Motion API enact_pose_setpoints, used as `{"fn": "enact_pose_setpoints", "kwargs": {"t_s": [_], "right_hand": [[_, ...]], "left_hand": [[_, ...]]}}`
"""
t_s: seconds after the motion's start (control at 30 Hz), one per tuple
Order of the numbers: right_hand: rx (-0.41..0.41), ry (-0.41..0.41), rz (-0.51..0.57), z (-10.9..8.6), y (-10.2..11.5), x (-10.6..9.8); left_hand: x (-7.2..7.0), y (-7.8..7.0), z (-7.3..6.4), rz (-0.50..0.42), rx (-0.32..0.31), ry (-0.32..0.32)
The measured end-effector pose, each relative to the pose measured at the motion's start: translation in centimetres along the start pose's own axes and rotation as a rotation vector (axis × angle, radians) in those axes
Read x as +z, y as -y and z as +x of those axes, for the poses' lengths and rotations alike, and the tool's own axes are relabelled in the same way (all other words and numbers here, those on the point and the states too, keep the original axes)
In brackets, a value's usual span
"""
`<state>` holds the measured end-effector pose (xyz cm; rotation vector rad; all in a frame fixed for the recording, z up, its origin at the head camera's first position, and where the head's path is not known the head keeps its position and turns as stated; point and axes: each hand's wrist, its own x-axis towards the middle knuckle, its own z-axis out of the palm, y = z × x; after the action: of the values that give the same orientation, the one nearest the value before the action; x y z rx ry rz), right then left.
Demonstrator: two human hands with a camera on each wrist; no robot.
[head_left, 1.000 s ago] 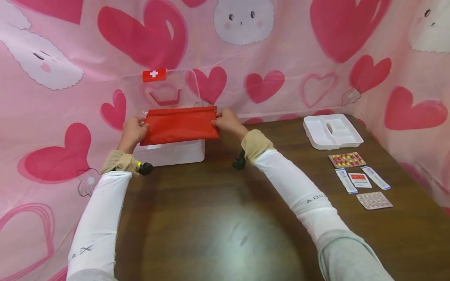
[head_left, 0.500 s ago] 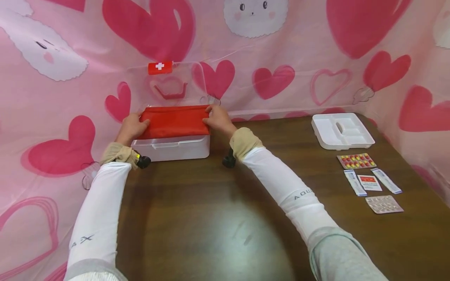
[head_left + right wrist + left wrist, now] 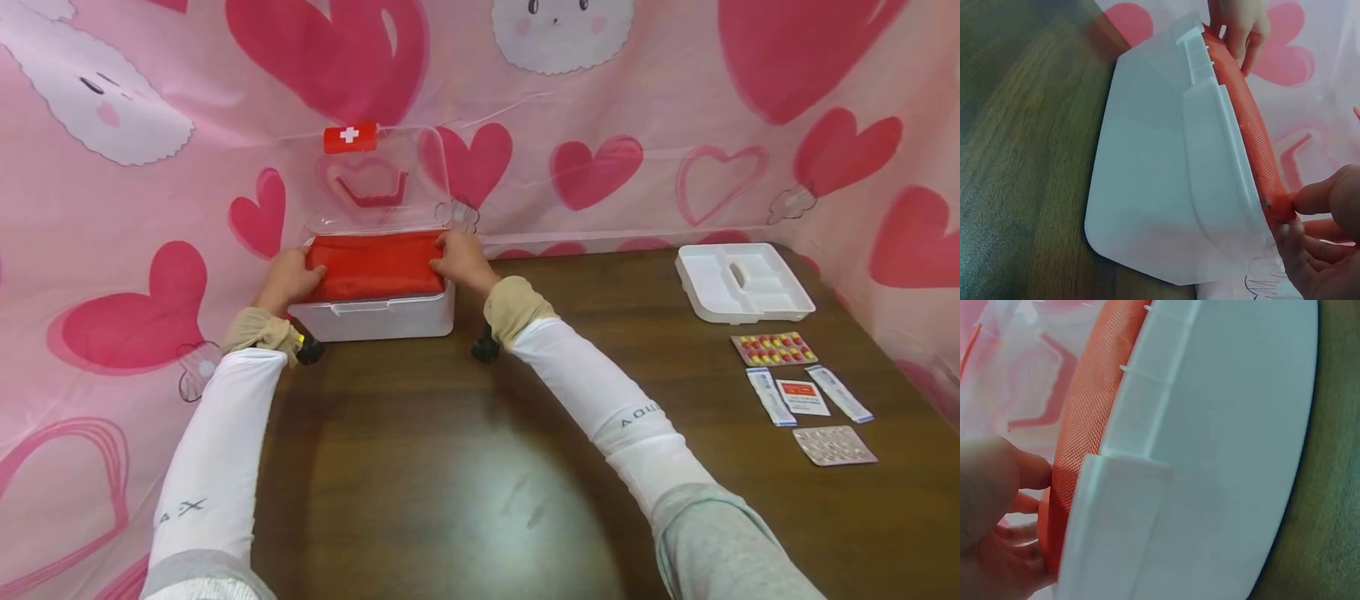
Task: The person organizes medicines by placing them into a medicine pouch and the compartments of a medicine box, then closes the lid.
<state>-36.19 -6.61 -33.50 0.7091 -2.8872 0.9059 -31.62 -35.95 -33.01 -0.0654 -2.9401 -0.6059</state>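
A red fabric pouch lies across the mouth of a white plastic box, partly sunk below its rim. My left hand holds the pouch's left end, and my right hand pinches its right end. In the left wrist view, the thumb and fingers of the left hand are on the pouch, just behind the box's front wall. The right wrist view has the right hand gripping the pouch's corner at the box's rim. Inside the box, what lies under the pouch is hidden.
The box's clear lid, with a red handle, stands raised behind it against the pink cloth. At right on the brown table are a white divided tray, capsule blister pack, slim sachets, a square packet and a silver blister pack.
The pouch has come down from above the box into its mouth, both hands lowering with it. The front rim now shows in front of the pouch. The head view has shifted slightly.
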Motion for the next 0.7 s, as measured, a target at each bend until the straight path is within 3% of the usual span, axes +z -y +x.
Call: {"fn": "enact_pose_setpoints", "kwargs": {"t_s": [0.27,0.53,0.7], "right_hand": [[-0.012,0.014,-0.071,-0.2,0.0,0.9],[0.039,0.021,-0.122,0.1,0.0,1.6],[0.012,0.042,-0.177,0.4,-0.1,2.4]], "left_hand": [[1.0,0.3,0.5,0.096,0.032,0.074],[1.2,-0.1,1.2,0.146,-0.047,0.194],[1.4,-0.3,1.3,0.238,0.007,0.280]]}}
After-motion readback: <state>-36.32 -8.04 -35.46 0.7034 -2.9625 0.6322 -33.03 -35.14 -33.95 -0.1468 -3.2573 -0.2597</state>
